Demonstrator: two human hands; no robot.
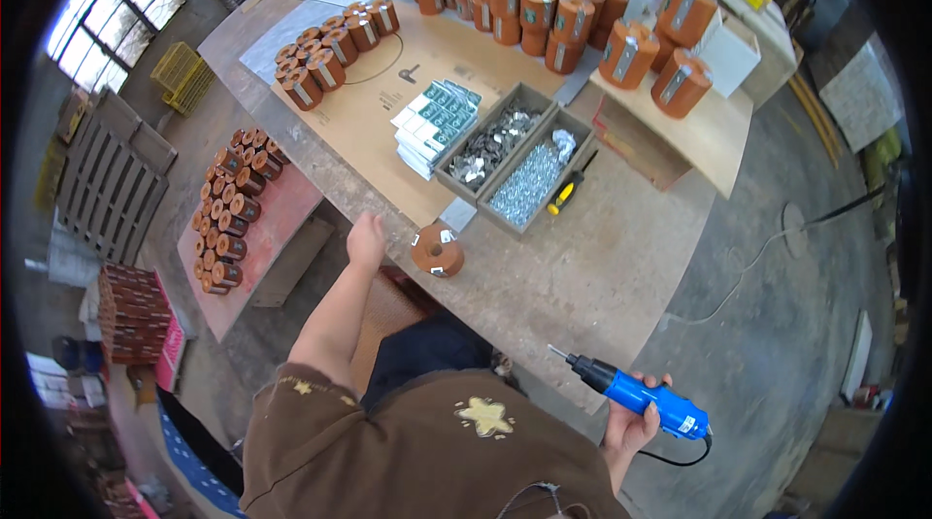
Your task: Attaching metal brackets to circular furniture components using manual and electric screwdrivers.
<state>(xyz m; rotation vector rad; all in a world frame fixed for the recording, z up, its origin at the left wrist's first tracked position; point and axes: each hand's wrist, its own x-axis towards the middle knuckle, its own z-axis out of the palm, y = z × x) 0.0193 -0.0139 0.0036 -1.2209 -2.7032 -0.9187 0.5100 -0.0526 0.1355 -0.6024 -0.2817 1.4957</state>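
My right hand grips a blue electric screwdriver with its bit pointing left, held off the near edge of the workbench. My left hand is stretched out over the bench's near edge, fingers loose and holding nothing. Just right of it stands a brown cylindrical part with small metal tabs, apart from the hand.
A two-compartment grey tray holds metal clips and screws, with a yellow-handled screwdriver beside it. Small white-and-green boxes lie left of the tray. Several brown cylinders are stacked at the back, and more on a low red pallet to the left.
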